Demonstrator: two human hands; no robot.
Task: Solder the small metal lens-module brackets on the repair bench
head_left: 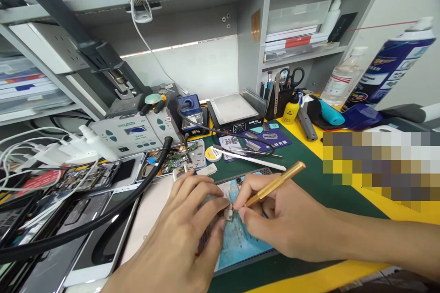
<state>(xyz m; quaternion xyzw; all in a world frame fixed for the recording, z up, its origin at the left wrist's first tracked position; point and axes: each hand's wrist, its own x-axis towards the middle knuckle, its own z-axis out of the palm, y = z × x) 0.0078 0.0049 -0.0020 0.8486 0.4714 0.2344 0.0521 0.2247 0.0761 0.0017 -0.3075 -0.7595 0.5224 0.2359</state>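
Golden tool [280,184], tip hidden | right fingers [258,223] gripping it | left fingers [210,208] pinching half-hidden silvery piece [228,214]

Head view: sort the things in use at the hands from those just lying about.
In use:
- gold pen-like tool, in the right hand
- small metal piece, apparently pinched by the left hand
- blue work surface beneath

Apparently lying about:
- spray can
- yellow bottle
- clear bottle
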